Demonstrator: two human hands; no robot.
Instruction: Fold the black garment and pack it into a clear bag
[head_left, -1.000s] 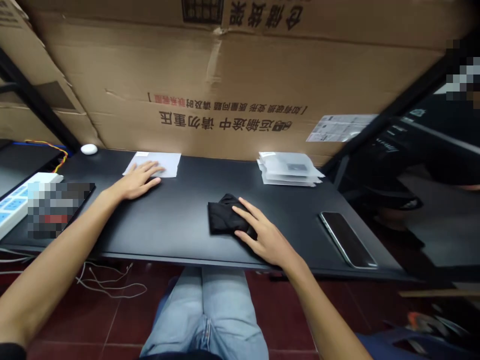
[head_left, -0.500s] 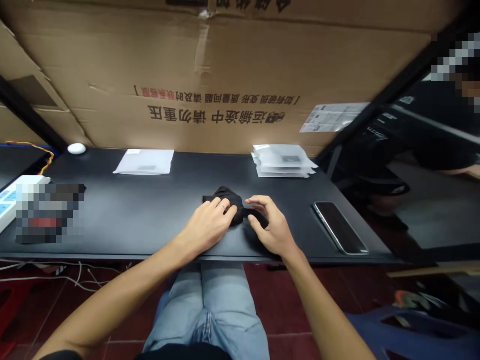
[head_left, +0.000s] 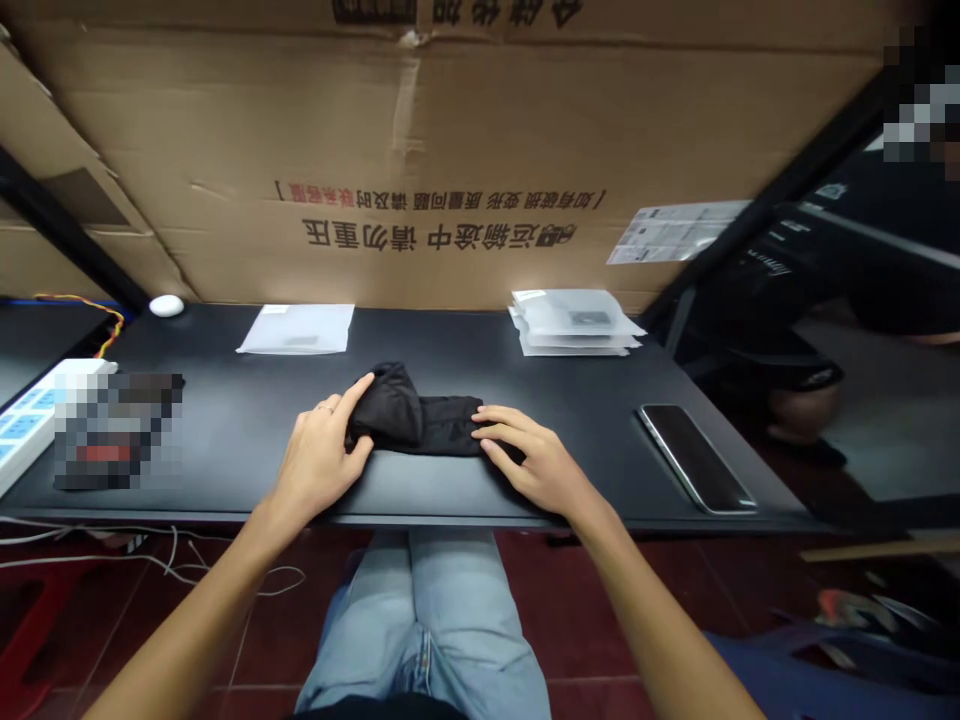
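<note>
A small black cloth [head_left: 416, 420] lies bunched and stretched sideways near the front of the black desk [head_left: 225, 440]. My left hand [head_left: 319, 460] grips its left end, thumb below and forefinger over the top. My right hand [head_left: 529, 460] presses flat on its right end with fingers stretched out and together. Both forearms reach in from the bottom of the view, over my jeans.
A single clear plastic bag [head_left: 298, 329] lies at the back left, a stack of such bags [head_left: 574, 322] at the back right. A phone [head_left: 694, 457] rests on the right, a power strip [head_left: 30, 415] on the left, a white puck [head_left: 166, 305] behind it. A cardboard box [head_left: 465, 150] walls the back.
My left hand left the plastic bag at the back left, came to the cloth and pulled its left end out to the left. The cloth is now spread wider between both hands.
</note>
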